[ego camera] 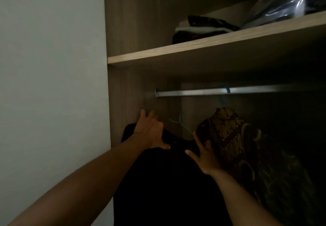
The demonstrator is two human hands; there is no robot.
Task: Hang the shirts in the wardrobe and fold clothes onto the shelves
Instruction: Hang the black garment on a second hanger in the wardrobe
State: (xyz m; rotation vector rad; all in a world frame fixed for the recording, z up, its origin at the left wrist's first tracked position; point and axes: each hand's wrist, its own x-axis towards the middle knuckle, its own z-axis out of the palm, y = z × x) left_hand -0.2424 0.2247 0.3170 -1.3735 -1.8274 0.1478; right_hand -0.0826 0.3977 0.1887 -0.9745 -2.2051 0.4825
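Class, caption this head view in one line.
Left hand and right hand flank a black shirt on a blue hanger below the rail.

Left hand (pixel 150 132) and right hand (pixel 207 162) were seen bare; left forearm (pixel 79 181) and right forearm (pixel 243 199) were uncovered throughout.

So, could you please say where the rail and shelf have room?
The rail is bare from its left end to the blue hook of the patterned shirt. The shelf is bare left of the folded stack; its right holds a plastic bag.
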